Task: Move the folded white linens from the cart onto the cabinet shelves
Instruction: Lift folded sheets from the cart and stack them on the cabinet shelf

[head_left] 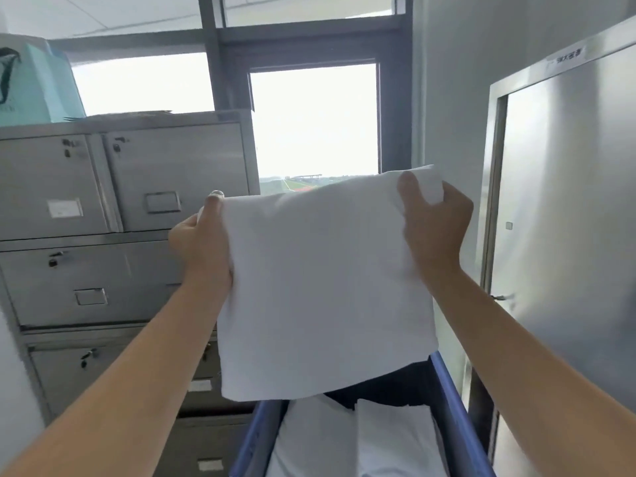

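Note:
A folded white linen hangs in the air at chest height in front of the window. My left hand grips its upper left edge, and my right hand grips its upper right corner with the thumb over the front. Below it stands the blue-railed cart, where more folded white linens lie side by side. A tall steel cabinet with its door closed stands to the right. Its shelves are hidden.
Grey metal drawer cabinets with locks line the left side, a teal box on top of them. A bright window fills the wall ahead. The cart stands in the narrow gap between the two cabinets.

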`<state>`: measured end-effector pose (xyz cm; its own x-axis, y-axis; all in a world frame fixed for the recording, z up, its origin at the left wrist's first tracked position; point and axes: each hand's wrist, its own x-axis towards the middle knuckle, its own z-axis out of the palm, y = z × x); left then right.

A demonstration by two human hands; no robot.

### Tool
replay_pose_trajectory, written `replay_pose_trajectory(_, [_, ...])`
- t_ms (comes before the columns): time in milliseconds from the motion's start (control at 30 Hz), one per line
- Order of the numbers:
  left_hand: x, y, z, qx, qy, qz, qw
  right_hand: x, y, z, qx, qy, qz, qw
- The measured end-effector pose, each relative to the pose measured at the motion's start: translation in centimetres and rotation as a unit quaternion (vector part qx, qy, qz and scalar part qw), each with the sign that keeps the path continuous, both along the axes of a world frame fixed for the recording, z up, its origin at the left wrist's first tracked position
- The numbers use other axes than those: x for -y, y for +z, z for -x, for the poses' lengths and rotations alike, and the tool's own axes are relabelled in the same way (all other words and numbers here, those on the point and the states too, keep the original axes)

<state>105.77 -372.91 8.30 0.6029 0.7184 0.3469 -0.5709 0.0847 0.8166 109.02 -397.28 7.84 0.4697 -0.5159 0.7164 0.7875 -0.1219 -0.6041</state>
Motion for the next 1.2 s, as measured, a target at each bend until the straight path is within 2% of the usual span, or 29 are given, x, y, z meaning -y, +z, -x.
replay_pose_trajectory(267, [6.1, -0.5, -5.6, -0.004, -0.016, -0.005, 1.0, 6.4, -0.6, -5.4, -0.005, -0.012, -0.001, 1.0])
replay_pose_trajectory(600, [9.9, -2.0, -9.6, -0.009, 0.019, 0.006, 1.0, 10.0, -2.9, -10.9, -0.023, 0.013, -0.011, 1.0])
replay_pose_trajectory(833, [9.1, -4.0, -14.0, -0.04, 0.023, -0.027, 0.999, 9.7, -5.9, -14.4, -0.064, 0.01, -0.008, 0.998])
replay_pose_trajectory(1200, [4.6, -8.4, -22.7, -0.061, -0.062, -0.006, 0.996, 5.8, -8.3, -19.4, -0.098, -0.054, 0.021, 0.994])
